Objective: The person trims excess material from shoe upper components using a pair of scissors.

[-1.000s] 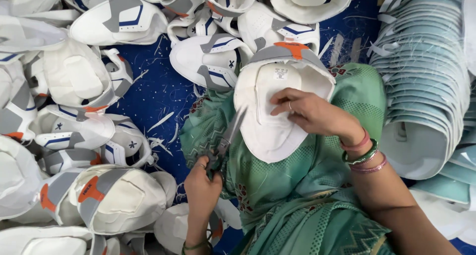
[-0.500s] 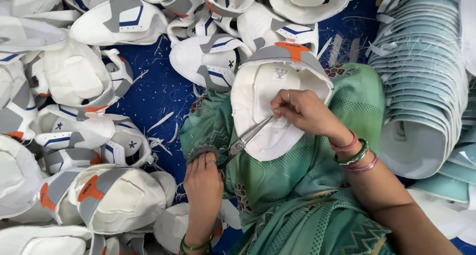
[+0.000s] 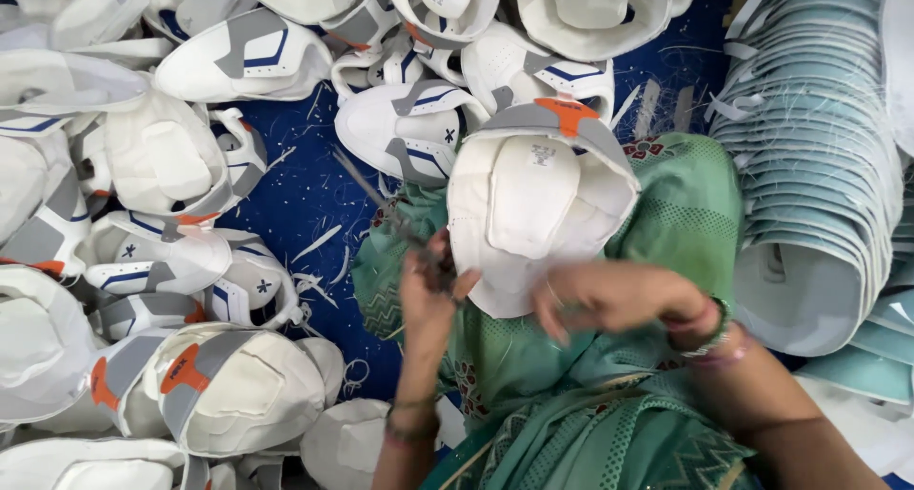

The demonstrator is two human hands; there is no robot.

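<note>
- Blue floor cloth (image 3: 305,195) underlies everything, strewn with pale thread ends and thin offcut strips.
- Person seated at the near edge, lap draped in green patterned fabric (image 3: 571,395).
- White shoe upper (image 3: 538,219) lies on the lap at scene centre, lining side up, grey and orange heel patch at its far end.
- Left hand (image 3: 428,290) is closed around the handles of a pair of scissors (image 3: 400,225); the blades point far-left, clear of the upper's left edge. The hand is blurred, so the spread of the blades cannot be told.
- Right hand (image 3: 609,295) rests at the near edge of the upper, fingers spread loosely; blur hides whether it pinches the rim or only touches it. Bangles sit at the wrist.
- Progress, judged: the upper's edges look mostly clean and the scissors stand off it, so trimming of this piece seems at or near its end.
- Heap of white uppers (image 3: 181,261) with grey, blue and orange panels fills the left and far sides; which are trimmed cannot be told.
- Nested stack of pale teal pieces (image 3: 819,166) stands at right, loose threads on it.
- Obstructions: heaps crowd the lap closely on both sides, leaving little bare cloth for setting anything down.
</note>
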